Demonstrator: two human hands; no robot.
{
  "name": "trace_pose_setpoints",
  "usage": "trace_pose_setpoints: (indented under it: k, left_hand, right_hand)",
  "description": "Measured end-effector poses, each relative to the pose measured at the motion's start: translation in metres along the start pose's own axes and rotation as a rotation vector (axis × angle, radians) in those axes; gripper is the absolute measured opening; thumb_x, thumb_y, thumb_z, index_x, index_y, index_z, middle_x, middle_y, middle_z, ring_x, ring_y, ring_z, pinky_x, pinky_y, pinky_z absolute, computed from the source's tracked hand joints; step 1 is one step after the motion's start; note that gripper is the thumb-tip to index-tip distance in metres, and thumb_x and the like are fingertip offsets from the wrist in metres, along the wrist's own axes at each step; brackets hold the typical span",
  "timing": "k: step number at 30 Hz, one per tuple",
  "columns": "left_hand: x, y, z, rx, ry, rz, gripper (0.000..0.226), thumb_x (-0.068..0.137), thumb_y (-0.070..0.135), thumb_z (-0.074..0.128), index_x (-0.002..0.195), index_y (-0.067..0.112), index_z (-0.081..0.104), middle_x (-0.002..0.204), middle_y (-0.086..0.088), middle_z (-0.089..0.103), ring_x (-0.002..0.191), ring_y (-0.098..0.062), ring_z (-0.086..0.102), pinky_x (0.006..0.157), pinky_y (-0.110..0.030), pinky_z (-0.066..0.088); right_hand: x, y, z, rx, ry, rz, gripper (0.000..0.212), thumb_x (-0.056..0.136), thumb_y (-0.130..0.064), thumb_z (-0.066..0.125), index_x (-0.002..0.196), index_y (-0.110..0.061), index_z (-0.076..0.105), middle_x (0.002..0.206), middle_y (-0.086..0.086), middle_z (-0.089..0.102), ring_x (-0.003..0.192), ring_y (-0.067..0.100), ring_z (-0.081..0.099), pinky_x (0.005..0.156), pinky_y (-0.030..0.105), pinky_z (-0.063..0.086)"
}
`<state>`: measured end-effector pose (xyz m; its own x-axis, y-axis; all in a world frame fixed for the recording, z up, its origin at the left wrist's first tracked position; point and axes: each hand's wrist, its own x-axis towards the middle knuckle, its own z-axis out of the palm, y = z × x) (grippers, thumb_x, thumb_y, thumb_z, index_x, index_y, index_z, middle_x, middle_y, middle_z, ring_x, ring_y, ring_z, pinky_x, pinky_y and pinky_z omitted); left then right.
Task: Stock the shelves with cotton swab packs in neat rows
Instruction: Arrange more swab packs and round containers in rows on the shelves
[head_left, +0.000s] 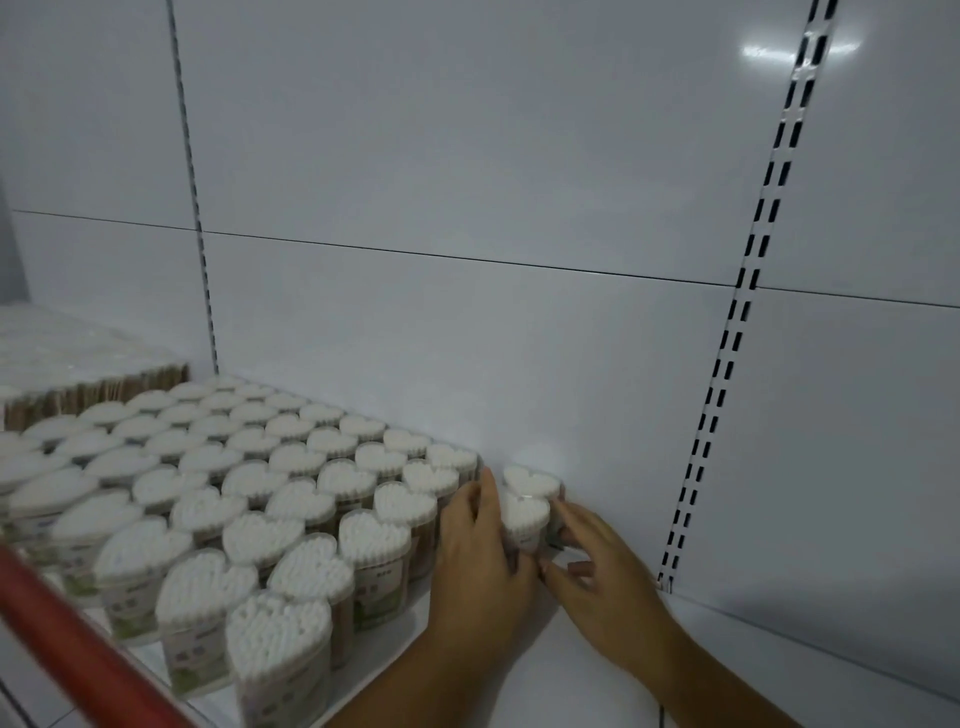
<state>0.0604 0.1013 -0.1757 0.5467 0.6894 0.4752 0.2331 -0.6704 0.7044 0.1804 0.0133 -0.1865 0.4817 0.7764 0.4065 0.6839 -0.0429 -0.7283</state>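
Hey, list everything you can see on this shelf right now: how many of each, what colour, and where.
swab packs in rows: dozens, white tips in clear heart-shaped tubs, left part of the shelf
new packs: two, same kind, one behind the other by the back panel, right of the rows
far block of packs: count unclear, white tops and tan sticks, blurred, far left
shelf: one, white, under everything
back panel: white, behind the shelf
slotted uprights: two, white with dark slots, left and right
edge rail: one, red, bottom left
left hand: against the new packs' left side
right hand: against their right side
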Motion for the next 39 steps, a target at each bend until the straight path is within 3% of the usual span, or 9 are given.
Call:
trace_pose_setpoints:
  k: [5, 10, 14, 17, 21, 27, 29, 32, 39]
  left_hand:
    - [-0.002, 0.000, -0.003, -0.005, 0.052, 0.053, 0.078, 0.085, 0.015, 0.061, 0.151, 0.026, 0.021, 0.154, 0.006, 0.023, 0.140, -0.007, 0.017, 0.105, -0.010, 0.011]
    - [-0.009, 0.015, -0.010, 0.019, 0.149, 0.189, 0.051, 0.081, 0.021, 0.047, 0.129, 0.008, 0.058, 0.141, -0.016, 0.047, 0.133, -0.032, 0.041, 0.108, -0.040, 0.032]
    - [-0.011, 0.022, -0.010, 0.094, 0.198, 0.324, 0.042, 0.063, -0.001, 0.064, 0.103, 0.011, 0.071, 0.122, -0.011, 0.064, 0.120, -0.034, 0.055, 0.097, -0.051, 0.047]
    - [-0.011, 0.018, -0.012, 0.049, 0.146, 0.282, 0.043, 0.061, -0.005, 0.057, 0.099, 0.009, 0.071, 0.115, -0.008, 0.066, 0.120, -0.033, 0.055, 0.103, -0.045, 0.043]
    - [-0.011, 0.019, -0.016, 0.058, 0.135, 0.294, 0.042, 0.063, -0.002, 0.054, 0.100, 0.010, 0.069, 0.117, -0.008, 0.064, 0.125, -0.032, 0.050, 0.116, -0.049, 0.022]
    - [-0.016, 0.039, 0.004, 0.202, -0.151, 0.556, 0.047, 0.078, 0.015, 0.045, 0.123, 0.013, 0.060, 0.135, -0.007, 0.054, 0.140, -0.024, 0.032, 0.120, -0.046, 0.015]
    - [-0.015, 0.055, 0.025, 0.245, -0.339, 0.682, 0.053, 0.091, 0.028, 0.045, 0.142, 0.020, 0.039, 0.153, 0.003, 0.030, 0.147, -0.012, 0.007, 0.119, -0.030, -0.007]
    - [-0.017, 0.094, 0.067, 0.201, -0.436, 0.868, 0.052, 0.095, 0.038, 0.049, 0.143, 0.021, 0.040, 0.151, 0.007, 0.033, 0.144, -0.010, 0.024, 0.111, -0.013, 0.002]
    - [-0.077, 0.200, 0.196, 0.041, -0.670, 0.905, 0.058, 0.094, 0.039, 0.053, 0.147, 0.033, 0.030, 0.150, 0.020, 0.021, 0.145, -0.004, 0.015, 0.110, -0.012, 0.003]
  right_hand:
    - [0.000, -0.008, -0.002, 0.056, 0.007, 0.088, 0.054, 0.087, -0.020, 0.069, 0.121, -0.051, 0.041, 0.113, -0.036, 0.052, 0.099, -0.020, 0.054, 0.074, 0.003, 0.044]
    - [0.007, -0.019, 0.006, -0.078, -0.011, 0.083, 0.048, 0.091, -0.018, 0.060, 0.132, -0.038, 0.046, 0.114, -0.018, 0.064, 0.091, -0.009, 0.060, 0.079, 0.007, 0.044]
    - [0.016, -0.025, 0.016, -0.236, -0.056, 0.095, 0.039, 0.095, -0.008, 0.051, 0.133, -0.016, 0.046, 0.127, -0.004, 0.056, 0.102, -0.004, 0.053, 0.081, 0.000, 0.033]
    - [0.018, -0.030, 0.024, -0.356, -0.158, 0.063, 0.028, 0.099, -0.004, 0.043, 0.126, -0.009, 0.045, 0.120, -0.006, 0.048, 0.095, -0.018, 0.045, 0.080, -0.008, 0.025]
    - [0.012, -0.027, 0.014, -0.389, -0.104, 0.107, 0.042, 0.094, -0.005, 0.050, 0.135, -0.009, 0.044, 0.129, 0.002, 0.053, 0.117, 0.015, 0.052, 0.092, 0.013, 0.037]
    - [-0.037, -0.006, -0.064, -0.638, -0.034, -0.074, 0.057, 0.084, -0.026, 0.070, 0.134, -0.008, 0.051, 0.132, 0.007, 0.057, 0.121, 0.022, 0.055, 0.109, 0.032, 0.036]
    - [-0.060, 0.004, -0.105, -0.793, -0.061, -0.049, 0.058, 0.090, -0.034, 0.062, 0.141, -0.015, 0.043, 0.145, 0.003, 0.044, 0.133, 0.017, 0.042, 0.112, 0.025, 0.024]
    - [-0.108, 0.024, -0.168, -0.838, -0.033, 0.119, 0.053, 0.095, -0.042, 0.049, 0.144, -0.026, 0.038, 0.154, -0.006, 0.028, 0.141, 0.008, 0.022, 0.114, 0.021, 0.012]
    - [-0.262, 0.052, -0.325, -0.870, 0.274, 0.357, 0.038, 0.091, -0.037, 0.058, 0.126, -0.022, 0.058, 0.137, -0.006, 0.047, 0.126, 0.007, 0.039, 0.102, 0.009, 0.019]
